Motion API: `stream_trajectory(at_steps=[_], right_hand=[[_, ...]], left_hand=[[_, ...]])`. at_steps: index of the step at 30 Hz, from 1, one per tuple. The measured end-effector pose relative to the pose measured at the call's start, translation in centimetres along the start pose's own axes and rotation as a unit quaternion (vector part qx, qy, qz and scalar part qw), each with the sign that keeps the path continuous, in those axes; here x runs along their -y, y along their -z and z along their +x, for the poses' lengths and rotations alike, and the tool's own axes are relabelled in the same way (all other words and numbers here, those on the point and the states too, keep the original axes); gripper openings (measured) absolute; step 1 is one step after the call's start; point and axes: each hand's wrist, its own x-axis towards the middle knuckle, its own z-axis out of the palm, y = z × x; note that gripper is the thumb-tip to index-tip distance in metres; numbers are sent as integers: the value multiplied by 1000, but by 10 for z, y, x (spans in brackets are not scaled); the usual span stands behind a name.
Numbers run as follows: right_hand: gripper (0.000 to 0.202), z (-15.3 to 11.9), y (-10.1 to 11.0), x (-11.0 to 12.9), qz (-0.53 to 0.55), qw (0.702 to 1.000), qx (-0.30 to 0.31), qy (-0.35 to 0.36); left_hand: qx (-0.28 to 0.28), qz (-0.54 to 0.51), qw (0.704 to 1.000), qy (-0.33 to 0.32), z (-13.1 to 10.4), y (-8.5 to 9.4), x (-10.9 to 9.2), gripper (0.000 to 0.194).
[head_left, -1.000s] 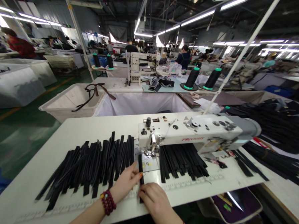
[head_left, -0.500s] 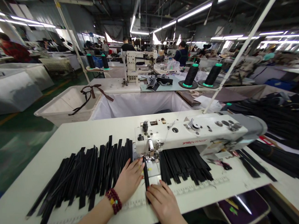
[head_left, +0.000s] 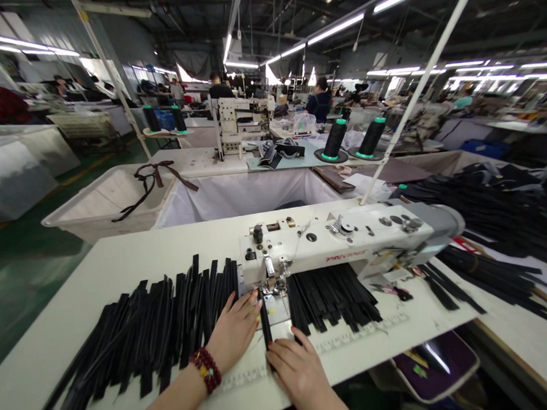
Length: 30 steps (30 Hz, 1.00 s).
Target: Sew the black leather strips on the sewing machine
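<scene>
A narrow black strip [head_left: 266, 328] lies lengthwise under the presser foot [head_left: 271, 281] of a white sewing machine [head_left: 303, 246]. My left hand [head_left: 236, 326], with a dark red bead bracelet at the wrist, rests flat beside the foot, its outstretched fingertips touching the strip's left edge. At the strip's near end, my right hand [head_left: 300, 369] has its fingers closed on it, partly covering that end. Left of my left hand spreads a pile of black strips [head_left: 156, 327]. More black strips [head_left: 331, 297] lie under the machine arm.
Small scissors [head_left: 392, 292] lie right of the machine arm's strips. A printed ruler scale [head_left: 363, 333] runs along the table's front. Behind stand a white-lined bin [head_left: 236, 191] and thread cones [head_left: 334, 139]. Bundled black strips [head_left: 492, 273] lie on the right. Other people work farther back.
The view has shifted slightly, so the background sits farther left. Both hands keep almost the same place on the strip at the presser foot.
</scene>
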Motion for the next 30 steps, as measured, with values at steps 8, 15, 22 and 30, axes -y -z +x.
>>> stream_trajectory(at_steps=[8, 15, 22, 30], right_hand=[[15, 8, 13, 9, -27, 1000, 15, 2], [25, -1, 42, 25, -55, 995, 76, 25], [22, 10, 37, 17, -39, 996, 79, -6], [20, 21, 19, 0, -15, 997, 61, -37]], left_hand=[[-21, 1, 1000, 3, 0, -1, -4, 37], [-35, 7, 998, -54, -18, 0, -8, 37], [-22, -7, 999, -33, -7, -1, 2, 37], [8, -14, 1000, 11, 8, -3, 11, 39]])
